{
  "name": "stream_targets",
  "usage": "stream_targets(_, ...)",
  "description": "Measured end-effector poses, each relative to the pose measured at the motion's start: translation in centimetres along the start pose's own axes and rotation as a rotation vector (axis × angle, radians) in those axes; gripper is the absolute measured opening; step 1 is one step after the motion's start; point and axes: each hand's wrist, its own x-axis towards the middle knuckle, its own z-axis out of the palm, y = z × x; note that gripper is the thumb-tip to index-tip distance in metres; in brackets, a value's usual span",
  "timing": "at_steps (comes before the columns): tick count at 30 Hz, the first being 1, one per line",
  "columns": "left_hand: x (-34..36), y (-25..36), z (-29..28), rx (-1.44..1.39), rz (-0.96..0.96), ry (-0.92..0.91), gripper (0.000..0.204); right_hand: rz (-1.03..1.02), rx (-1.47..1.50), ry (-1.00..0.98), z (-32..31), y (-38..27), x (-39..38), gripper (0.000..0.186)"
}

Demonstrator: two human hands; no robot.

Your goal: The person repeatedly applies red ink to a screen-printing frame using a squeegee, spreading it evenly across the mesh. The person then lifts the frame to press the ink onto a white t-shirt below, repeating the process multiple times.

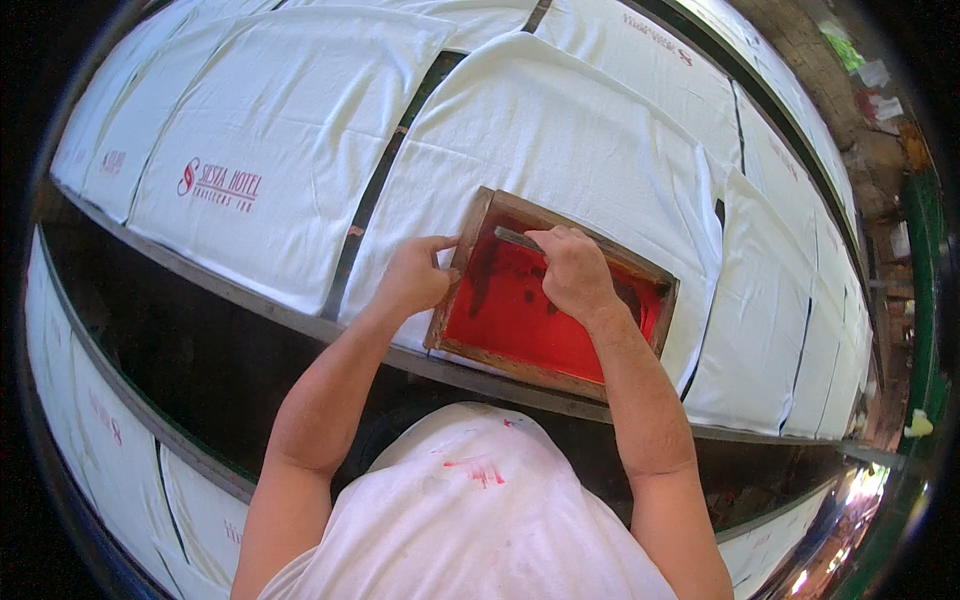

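Note:
A wooden screen-printing frame (520, 369) lies flat on a white towel (560, 115) in front of me. Wet red ink (505, 325) covers its mesh, with darker patches near the middle and left. My right hand (577, 272) is closed round a squeegee (517, 238), whose left end sticks out over the upper part of the mesh. At the frame's left side, my left hand (415, 275) has its thumb and fingers on the wooden edge. The squeegee's lower edge is hidden under my right hand.
More white towels lie spread along the long table, one with a red print (222, 187) at left. Dark gaps run between them. The table's near edge (250, 300) curves past my body. Another towel-covered table (110, 440) stands at lower left. Green posts (920, 270) rise at far right.

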Motion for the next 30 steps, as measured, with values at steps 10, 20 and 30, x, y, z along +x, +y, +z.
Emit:
stream_targets(10,-1.1,0.6,1.2,0.160,-0.106,0.237,0.059,-0.548,0.000,-0.259,-1.6,2.7,-0.4,0.031)
stream_targets(20,-1.6,2.6,1.3,0.127,-0.254,0.259,0.060,-0.647,0.048,-0.328,-6.3,11.2,-7.0,0.041)
stream_targets(30,-1.1,2.0,1.2,0.065,-0.188,0.191,0.050,-0.226,-0.001,-0.159,-7.5,12.7,-18.5,0.038)
